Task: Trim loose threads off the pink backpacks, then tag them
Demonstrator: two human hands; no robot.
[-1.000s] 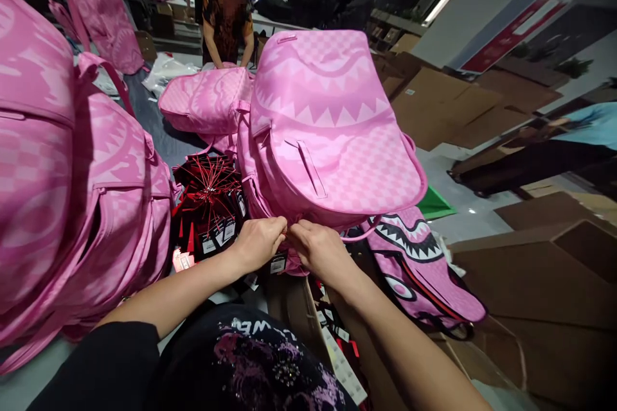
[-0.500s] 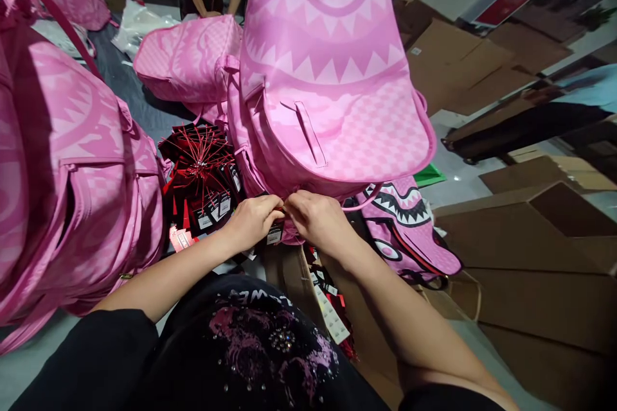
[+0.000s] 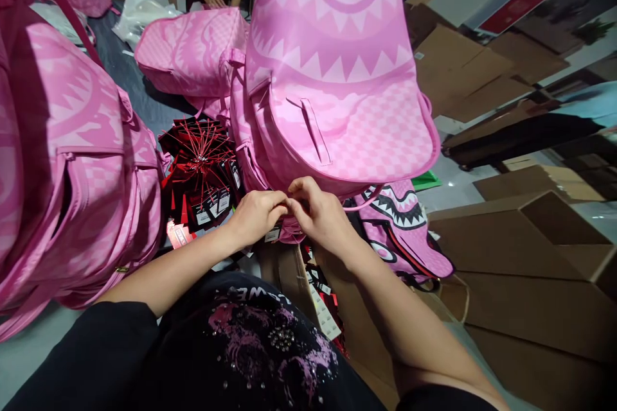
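My left hand (image 3: 258,215) and my right hand (image 3: 313,209) meet at the lower edge of a large pink backpack (image 3: 332,90) with a shark-teeth print. The left thumb and finger are pinched together; what they hold is too small to make out. On the right, the fingers are curled and the thumb touches the left fingertips. A black tag (image 3: 272,234) with a white label shows just under the left hand. Close by on the left lies a fanned bundle of black and red hang tags (image 3: 200,167) with red strings.
Another pink backpack (image 3: 91,122) stands at the left, and a smaller one (image 3: 193,51) lies behind. A pink bag with black-and-white teeth (image 3: 405,231) is at the right. Cardboard boxes (image 3: 511,257) fill the right side. Below my hands is an open carton (image 3: 359,295). A person's hand (image 3: 212,0) is across the table.
My right hand has risen slightly, its fingers lifted and loosened from the tighter pinch. The left hand stays pinched in nearly the same place. The view has shifted slightly.
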